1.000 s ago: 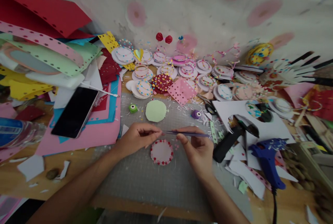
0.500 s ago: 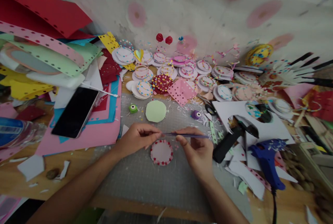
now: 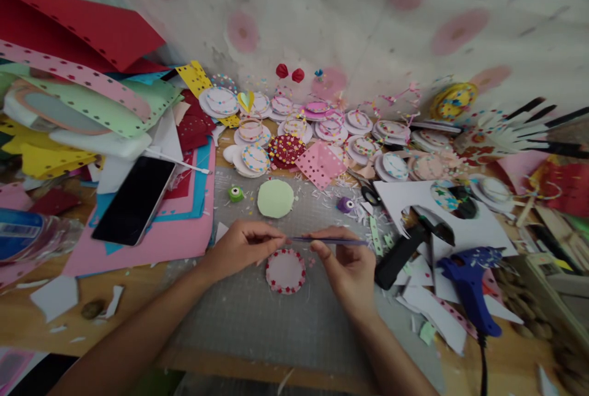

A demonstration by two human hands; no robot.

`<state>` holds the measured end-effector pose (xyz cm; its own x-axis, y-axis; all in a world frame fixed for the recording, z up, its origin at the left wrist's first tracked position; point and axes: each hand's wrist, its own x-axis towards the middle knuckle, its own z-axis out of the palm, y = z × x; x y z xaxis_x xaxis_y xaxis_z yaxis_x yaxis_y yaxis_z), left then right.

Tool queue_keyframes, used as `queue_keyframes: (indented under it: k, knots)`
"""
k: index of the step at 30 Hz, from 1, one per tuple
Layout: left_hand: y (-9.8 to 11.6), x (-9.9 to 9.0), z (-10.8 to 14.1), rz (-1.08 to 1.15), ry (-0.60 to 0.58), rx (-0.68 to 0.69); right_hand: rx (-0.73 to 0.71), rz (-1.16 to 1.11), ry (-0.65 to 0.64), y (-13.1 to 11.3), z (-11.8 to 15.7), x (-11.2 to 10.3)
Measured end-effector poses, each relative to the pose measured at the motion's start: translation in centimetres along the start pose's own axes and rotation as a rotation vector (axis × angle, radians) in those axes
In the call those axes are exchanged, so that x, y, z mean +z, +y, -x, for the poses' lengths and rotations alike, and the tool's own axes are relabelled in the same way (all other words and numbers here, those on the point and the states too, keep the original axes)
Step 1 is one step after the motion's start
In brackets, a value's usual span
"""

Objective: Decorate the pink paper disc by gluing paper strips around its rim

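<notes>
A thin purple tool [image 3: 335,240], perhaps tweezers, lies level between the fingers of my right hand [image 3: 347,267], its tip pointing left. My left hand [image 3: 251,245] is closed in a pinch at that tip; whatever it holds is too small to make out. Just below the tool, a round pale piece [image 3: 286,271] edged with red and pink stars rests on the grey cutting mat [image 3: 257,334]. Beyond my hands is a light green paper disc [image 3: 275,198], with a green punch [image 3: 235,193] to its left and a purple punch [image 3: 345,204] to its right.
Several small decorated paper hats [image 3: 252,158] stand along the back. A phone [image 3: 135,199] lies on coloured paper at the left, near a plastic bottle [image 3: 41,233]. A blue glue gun [image 3: 473,285], scissors [image 3: 370,193] and white paper scraps are at the right.
The camera view has shifted slightly. Both hands remain in nearly the same pose, with the purple tool still between them.
</notes>
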<state>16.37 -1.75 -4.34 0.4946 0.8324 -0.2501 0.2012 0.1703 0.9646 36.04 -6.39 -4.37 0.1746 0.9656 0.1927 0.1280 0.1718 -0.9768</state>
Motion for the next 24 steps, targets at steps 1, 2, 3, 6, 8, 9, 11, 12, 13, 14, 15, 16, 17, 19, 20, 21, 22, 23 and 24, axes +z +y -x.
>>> queue_keyframes:
  k: [1,2,3,6,8,9,11,12,13,14,15,16,17,19,20,21,22,23,24]
  knots:
    - [0.0,0.0,0.0,0.001,-0.001,-0.001,-0.007,0.005,0.000,0.0,0.0,0.0]
    - [0.0,0.0,0.0,0.002,0.000,-0.002,-0.019,0.009,0.000,0.1,0.0,0.0]
    - [0.1,0.1,0.0,0.003,0.004,-0.002,-0.038,0.011,0.000,0.2,0.1,0.0]
    - [0.5,0.1,0.0,0.014,0.021,0.009,-0.136,0.012,0.017,0.2,0.0,0.0]
    - [0.9,0.0,0.0,0.030,0.036,0.022,-0.270,0.053,0.074,0.0,0.0,0.0]
    - [1.0,-0.1,0.1,0.042,0.039,0.032,-0.363,0.116,0.108,-0.2,0.0,0.0]
    - [1.2,-0.2,0.3,0.075,0.016,0.060,-0.559,0.322,0.162,-0.6,0.1,0.1]
    - [1.2,-0.2,0.5,0.098,-0.006,0.079,-0.654,0.440,0.171,-0.8,0.1,0.2]
    - [1.2,-0.2,0.7,0.122,-0.029,0.102,-0.742,0.543,0.168,-1.0,0.2,0.4]
    - [1.2,-0.2,0.8,0.144,-0.049,0.121,-0.826,0.617,0.158,-1.1,0.2,0.6]
    - [1.1,-0.1,1.0,0.165,-0.062,0.133,-0.908,0.659,0.143,-1.3,0.3,0.9]
    - [1.1,0.0,1.1,0.188,-0.059,0.133,-0.981,0.683,0.114,-1.5,0.3,1.2]
    - [1.0,0.0,1.1,0.209,-0.042,0.124,-1.033,0.703,0.077,-1.8,0.3,1.6]
    - [0.9,0.2,1.0,0.245,0.005,0.100,-1.035,0.746,-0.043,-2.7,0.1,2.2]
    - [0.9,0.3,0.9,0.269,0.038,0.091,-0.992,0.761,-0.135,-3.3,-0.1,2.3]
    - [0.9,0.3,0.8,0.294,0.074,0.087,-0.931,0.764,-0.240,-4.0,-0.3,2.3]
    - [1.0,0.2,0.7,0.313,0.107,0.082,-0.862,0.759,-0.344,-4.8,-0.5,2.0]
    - [1.0,0.1,0.6,0.325,0.134,0.074,-0.792,0.747,-0.418,-5.5,-0.7,1.4]
    - [1.2,0.0,0.5,0.335,0.157,0.063,-0.724,0.736,-0.448,-6.1,-0.7,0.5]
